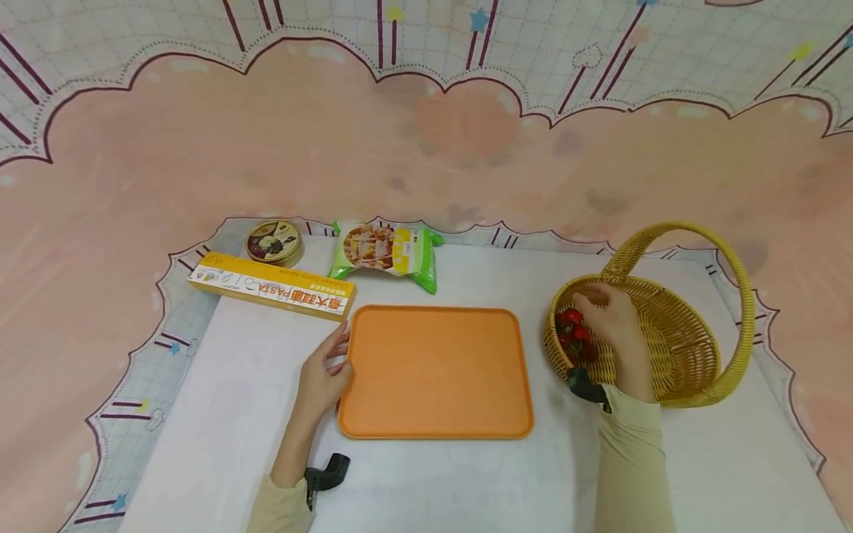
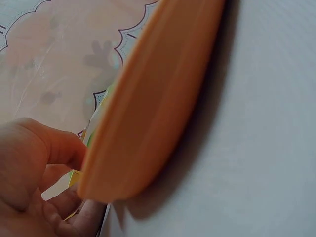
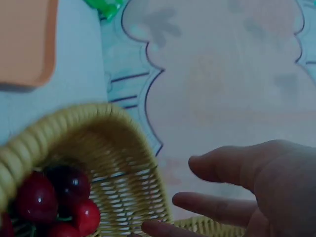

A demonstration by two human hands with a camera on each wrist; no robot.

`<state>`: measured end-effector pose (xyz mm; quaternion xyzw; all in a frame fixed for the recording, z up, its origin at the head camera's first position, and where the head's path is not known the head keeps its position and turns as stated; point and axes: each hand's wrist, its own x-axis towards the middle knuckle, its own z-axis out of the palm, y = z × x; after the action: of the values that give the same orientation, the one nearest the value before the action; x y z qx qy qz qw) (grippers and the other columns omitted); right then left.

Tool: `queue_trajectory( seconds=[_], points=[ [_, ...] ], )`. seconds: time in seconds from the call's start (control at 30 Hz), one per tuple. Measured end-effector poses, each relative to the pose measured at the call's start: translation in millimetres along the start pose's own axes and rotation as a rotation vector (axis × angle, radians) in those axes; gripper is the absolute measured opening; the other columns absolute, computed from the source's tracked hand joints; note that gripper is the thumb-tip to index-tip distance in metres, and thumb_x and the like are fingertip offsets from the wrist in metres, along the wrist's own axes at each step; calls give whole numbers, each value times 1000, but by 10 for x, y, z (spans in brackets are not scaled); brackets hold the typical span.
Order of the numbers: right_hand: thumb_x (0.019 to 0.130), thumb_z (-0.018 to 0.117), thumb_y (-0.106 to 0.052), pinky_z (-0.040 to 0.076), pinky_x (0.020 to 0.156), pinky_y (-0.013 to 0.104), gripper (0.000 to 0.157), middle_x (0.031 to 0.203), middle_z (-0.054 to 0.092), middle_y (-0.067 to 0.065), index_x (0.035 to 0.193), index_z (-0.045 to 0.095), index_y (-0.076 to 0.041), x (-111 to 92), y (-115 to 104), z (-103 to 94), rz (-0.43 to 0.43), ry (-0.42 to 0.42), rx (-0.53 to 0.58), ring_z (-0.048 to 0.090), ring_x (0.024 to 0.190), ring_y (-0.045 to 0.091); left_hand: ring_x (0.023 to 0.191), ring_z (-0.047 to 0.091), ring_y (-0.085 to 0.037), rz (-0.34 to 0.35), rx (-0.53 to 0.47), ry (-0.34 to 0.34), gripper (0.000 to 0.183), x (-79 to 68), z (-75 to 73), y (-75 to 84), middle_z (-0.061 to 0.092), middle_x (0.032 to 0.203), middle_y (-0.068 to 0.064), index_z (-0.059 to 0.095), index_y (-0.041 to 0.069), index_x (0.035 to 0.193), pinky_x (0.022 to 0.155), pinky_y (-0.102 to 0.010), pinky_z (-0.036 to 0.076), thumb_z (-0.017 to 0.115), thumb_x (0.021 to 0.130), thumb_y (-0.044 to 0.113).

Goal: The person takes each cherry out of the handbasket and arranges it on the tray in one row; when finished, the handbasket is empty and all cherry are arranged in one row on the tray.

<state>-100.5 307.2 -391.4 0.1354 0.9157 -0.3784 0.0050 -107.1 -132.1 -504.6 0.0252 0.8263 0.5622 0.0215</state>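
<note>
Tray (image 1: 436, 374) lies at centre, its nine-o'clock side pinched by the left hand (image 1: 324, 377); the right hand (image 1: 614, 318), fingers loosely spread, hovers over the basket (image 1: 678, 337) at three o'clock (red cherries (image 1: 571, 318) at its nine).

White tabletop (image 1: 460, 485). On it: orange rectangular tray (image 1: 436, 374), centre; yellow oval woven basket (image 1: 689, 337), right; long yellow-and-white box (image 1: 273, 287), left; round gold tin (image 1: 273, 243), far left; green plastic packet (image 1: 386, 252), far centre.

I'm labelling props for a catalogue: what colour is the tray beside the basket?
The tray is plain orange, seen best in the head view.
</note>
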Motion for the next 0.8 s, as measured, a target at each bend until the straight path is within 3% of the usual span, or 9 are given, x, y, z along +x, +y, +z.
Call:
queue_trajectory(
  seconds=[0.2,0.4,0.5,0.67,0.8],
  points=[
    [99,48,-20,43,95,57,49,131,48,40,134,48,15,199,175,-79,79,-129,-74,49,119,52,113,58,-31,-3,-18,-8,66,-11,2,0,56,136,-18,47,6,146,84,-26,52,55,84,-13],
    [97,50,-17,47,89,50,46,134,46,38,130,52,16,328,214,-104,92,-236,-139,52,111,44,112,59,-32,15,-13,6,67,-23,-11,-9,57,135,-19,47,5,146,83,-25,52,55,82,-14],
    [96,54,-15,51,83,43,45,131,49,37,128,54,16,377,224,-108,86,-278,-133,55,105,39,112,59,-32,12,-11,8,67,-19,-11,-20,56,135,-20,47,5,146,83,-25,53,56,82,-14],
    [92,58,-8,52,74,32,40,112,63,31,120,58,19,427,262,-87,65,-341,-81,62,92,28,113,58,-31,-19,2,-2,67,-17,-2,-10,55,136,-18,46,7,147,87,-33,54,56,83,-11],
    [91,58,-5,55,73,32,40,109,65,30,122,56,20,449,281,-46,107,-362,-13,65,86,23,114,57,-28,-48,19,-11,67,-23,1,3,55,138,-15,45,9,148,90,-38,53,57,84,-8]
  ],
)
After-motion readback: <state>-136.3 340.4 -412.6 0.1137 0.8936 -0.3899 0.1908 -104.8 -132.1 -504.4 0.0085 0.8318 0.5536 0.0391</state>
